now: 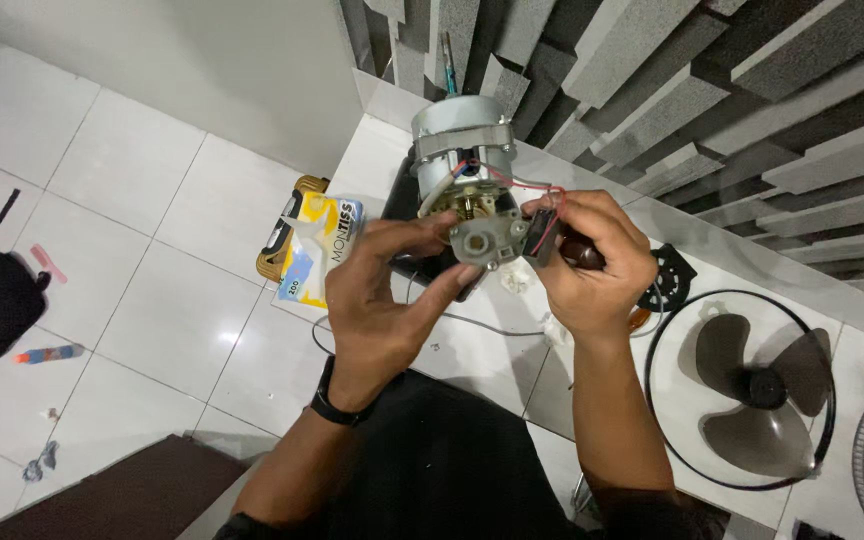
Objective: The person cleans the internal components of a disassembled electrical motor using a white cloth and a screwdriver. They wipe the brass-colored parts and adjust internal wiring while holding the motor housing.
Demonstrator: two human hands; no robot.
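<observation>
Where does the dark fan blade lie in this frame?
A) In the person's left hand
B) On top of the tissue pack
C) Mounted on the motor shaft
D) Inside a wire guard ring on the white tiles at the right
D: the fan blade lies flat within the wire guard ring on the tiles, apart from both hands, which hold the motor.

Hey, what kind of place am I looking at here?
Probably a home or small repair corner, not a factory: glossy white floor tiles, a wall of grey angular foam panels, and a taken-apart fan, with its dark three-blade propeller lying beside the silver electric motor both hands hold.
</observation>
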